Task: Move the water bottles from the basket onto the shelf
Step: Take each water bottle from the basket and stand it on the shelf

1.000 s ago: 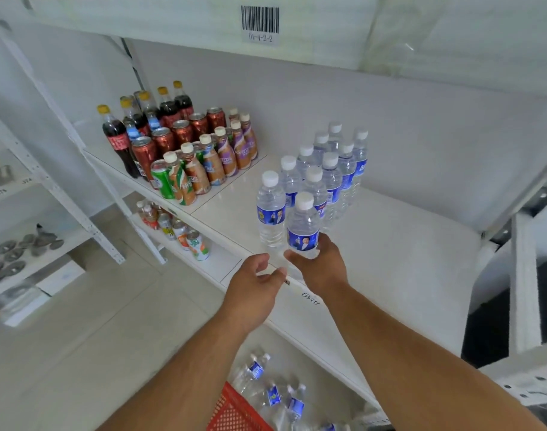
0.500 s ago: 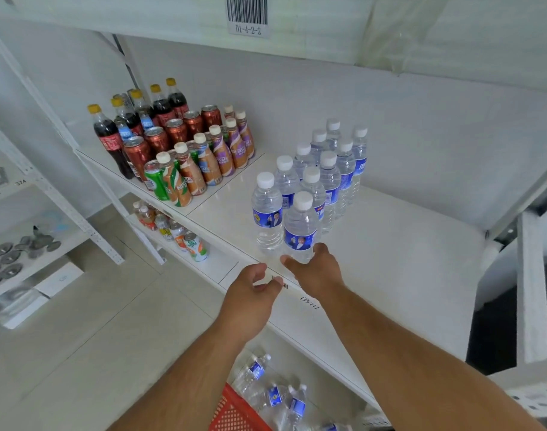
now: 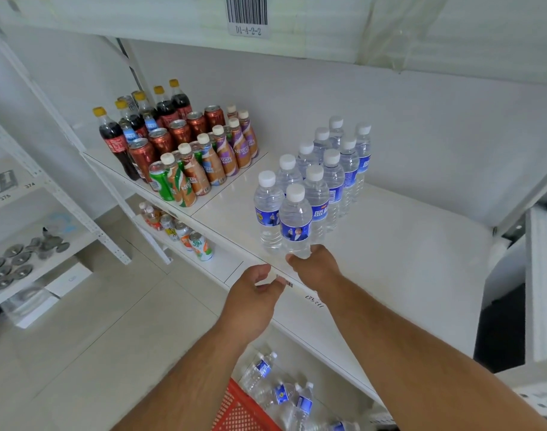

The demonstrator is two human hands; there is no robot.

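The right hand (image 3: 317, 269) grips the bottom of the nearest water bottle (image 3: 295, 223), which stands upright at the near edge of the white shelf (image 3: 406, 244); its fingers are curled around the base. This bottle is in front of two rows of water bottles (image 3: 331, 169) that go toward the far wall. The left hand (image 3: 255, 293) hovers just beside the shelf edge, its fingers loosely curled and holding nothing. Below, more bottles (image 3: 281, 390) lie in the red basket (image 3: 238, 412). To the left stand cola bottles and cans (image 3: 179, 144).
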